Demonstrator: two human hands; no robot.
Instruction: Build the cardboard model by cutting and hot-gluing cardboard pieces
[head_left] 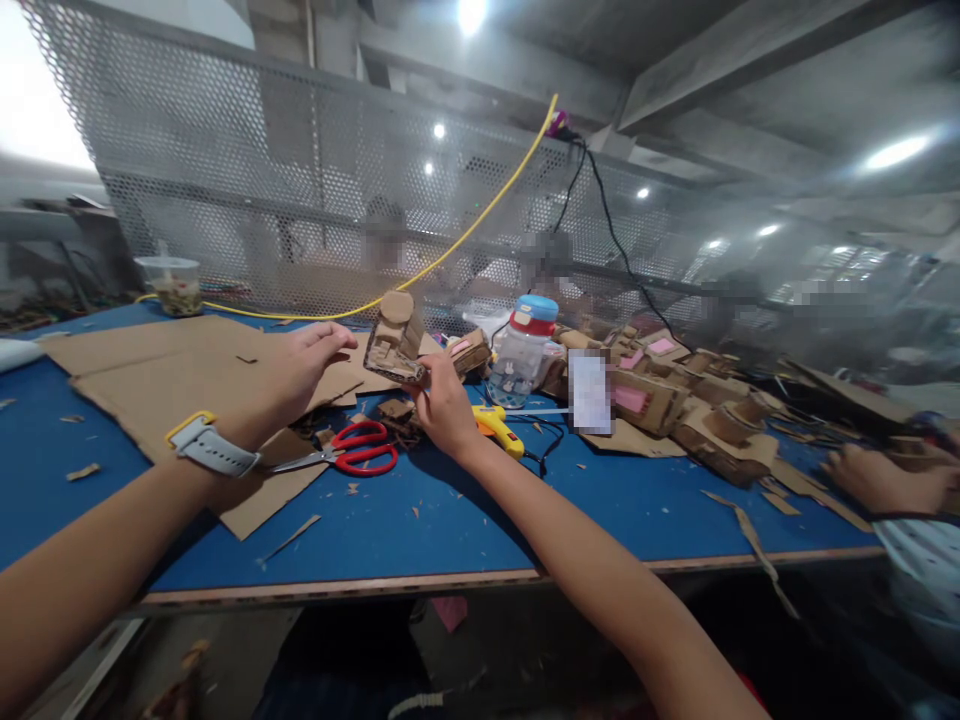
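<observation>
My right hand (pixel 442 400) grips a small cardboard model (pixel 395 340) by its lower right corner; a round cardboard piece tops it. To the left of the model, my left hand (pixel 304 375) hovers over the cardboard sheets (pixel 165 370), fingers stretched out and holding nothing. A watch with a pale strap (pixel 214 447) is on that wrist. Red-handled scissors (pixel 364 447) lie on the blue table (pixel 450 530) below my hands. Just right of my right hand rests a yellow glue gun (pixel 499 430) with a glue stick in its back.
A clear bottle with a blue lid (pixel 517 355) stands behind the glue gun. Several cardboard models (pixel 652 395) crowd the right side, near another person's hand (pixel 892 480). A plastic cup (pixel 176 287) stands back left. A yellow cable (pixel 465 240) crosses the perforated metal screen (pixel 247 160).
</observation>
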